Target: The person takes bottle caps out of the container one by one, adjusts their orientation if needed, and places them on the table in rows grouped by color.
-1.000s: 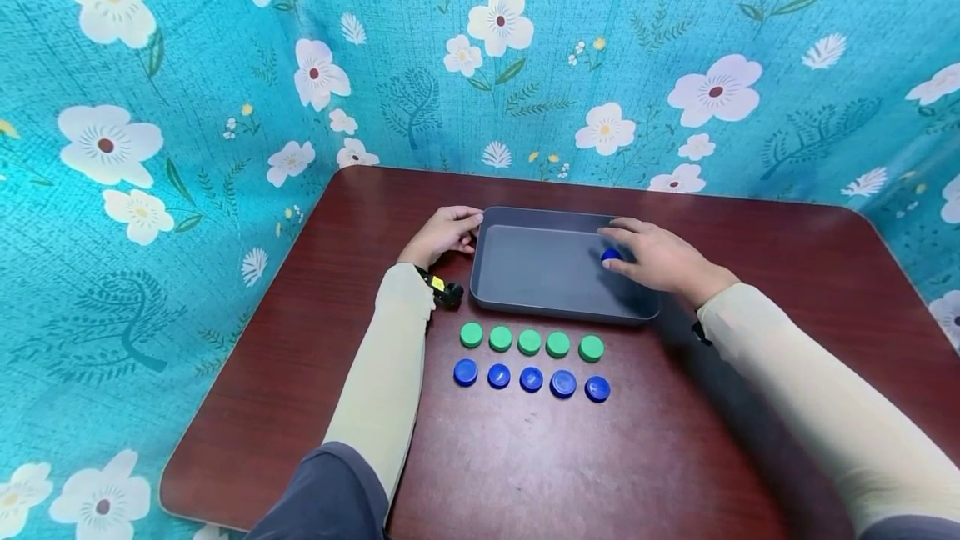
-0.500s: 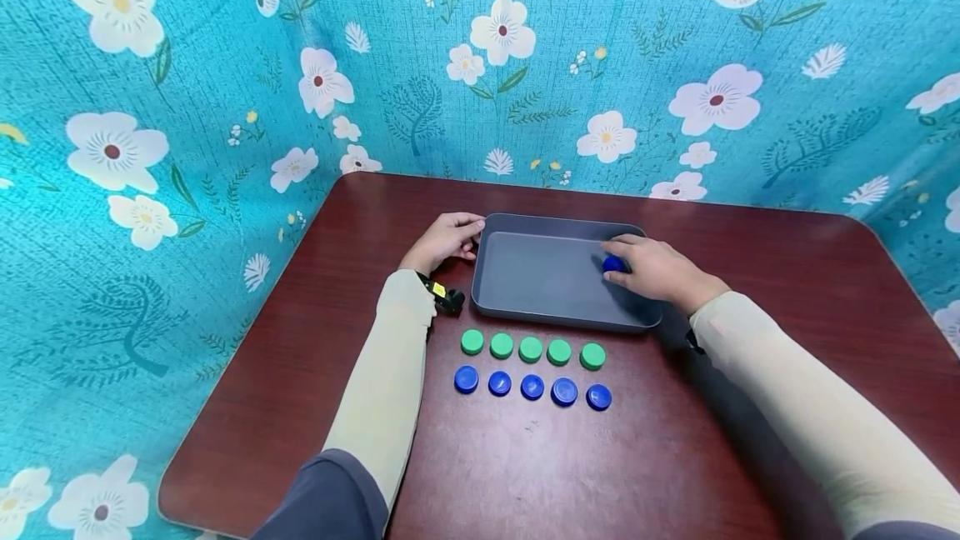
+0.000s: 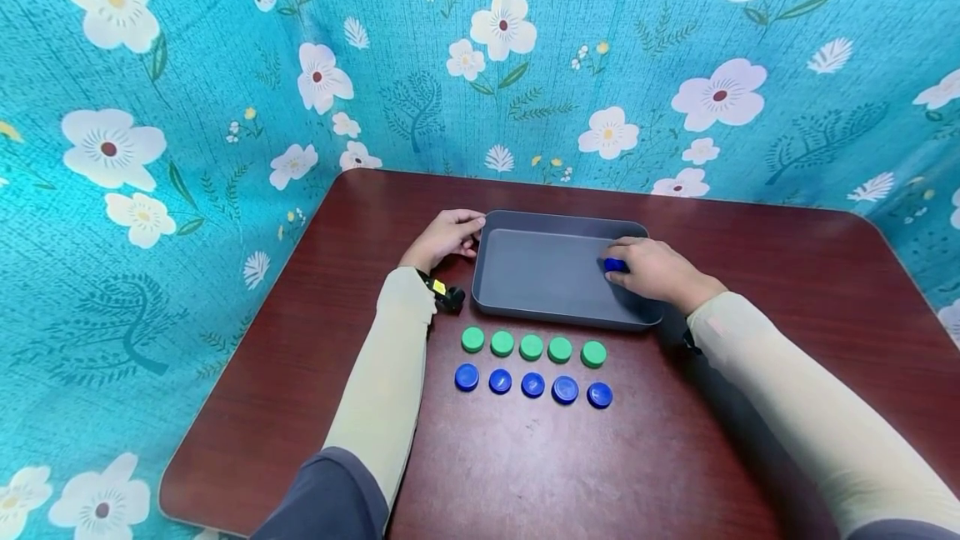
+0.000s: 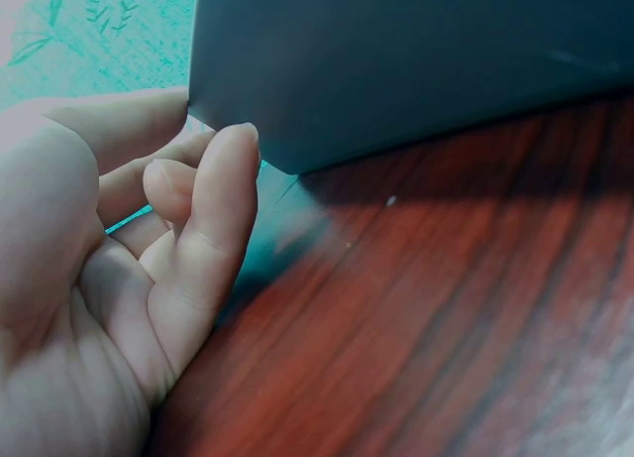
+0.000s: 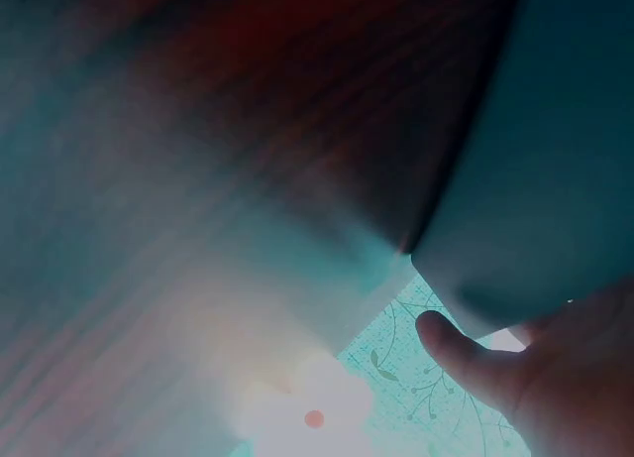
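Note:
A dark grey rectangular tray (image 3: 551,269) lies on the table. My left hand (image 3: 444,238) holds its far left corner; in the left wrist view the fingertips are right at the edge of the tray (image 4: 396,70), the other fingers curled below. Over the tray's right part, my right hand (image 3: 660,271) pinches a blue bottle cap (image 3: 615,264) between thumb and fingers, which partly cover it. In the right wrist view the thumb of the right hand (image 5: 565,373) shows beside the tray wall (image 5: 540,150); the cap is hidden there.
In front of the tray lie a row of several green caps (image 3: 531,347) and, nearer me, a row of several blue caps (image 3: 533,384). The reddish-brown table (image 3: 525,465) meets a turquoise floral curtain (image 3: 555,107) at its back and left.
The right hand has come down, and its spread fingers have drawn in around the blue cap, which now shows more tilted. The left hand stays at the tray's corner.

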Available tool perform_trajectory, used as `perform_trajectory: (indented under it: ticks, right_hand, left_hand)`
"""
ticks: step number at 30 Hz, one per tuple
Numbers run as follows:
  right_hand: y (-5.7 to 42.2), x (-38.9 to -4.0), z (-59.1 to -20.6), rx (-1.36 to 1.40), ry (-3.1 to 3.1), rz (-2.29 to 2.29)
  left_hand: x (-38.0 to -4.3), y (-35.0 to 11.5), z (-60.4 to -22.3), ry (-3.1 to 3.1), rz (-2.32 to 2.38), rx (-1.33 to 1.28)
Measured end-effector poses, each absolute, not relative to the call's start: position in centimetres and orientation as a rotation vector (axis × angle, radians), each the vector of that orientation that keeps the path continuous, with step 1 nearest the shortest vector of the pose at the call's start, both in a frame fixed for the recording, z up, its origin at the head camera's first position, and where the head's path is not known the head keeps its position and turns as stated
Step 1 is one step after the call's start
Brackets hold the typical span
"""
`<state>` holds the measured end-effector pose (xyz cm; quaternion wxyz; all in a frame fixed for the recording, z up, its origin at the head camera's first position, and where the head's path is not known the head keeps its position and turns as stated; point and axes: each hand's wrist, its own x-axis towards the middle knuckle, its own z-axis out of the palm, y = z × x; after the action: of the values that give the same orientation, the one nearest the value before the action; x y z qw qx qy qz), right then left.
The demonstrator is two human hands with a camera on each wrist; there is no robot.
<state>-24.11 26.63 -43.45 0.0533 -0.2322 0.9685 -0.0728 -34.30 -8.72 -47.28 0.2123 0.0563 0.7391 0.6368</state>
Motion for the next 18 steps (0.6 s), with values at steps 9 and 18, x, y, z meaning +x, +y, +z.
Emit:
perform_trajectory:
  ticks: [9,18]
  right_hand:
    - [26.87,-24.06,-43.74,-0.707,2.955,-0.193]
    - [27.02,-23.96,-43.86,-0.68,2.968,-0.242]
  left_hand:
    - [-34.09,-8.68,-47.21,2.048,1.766,0.144]
    - [-34.3,-8.76,-47.17,2.065,1.757,0.166]
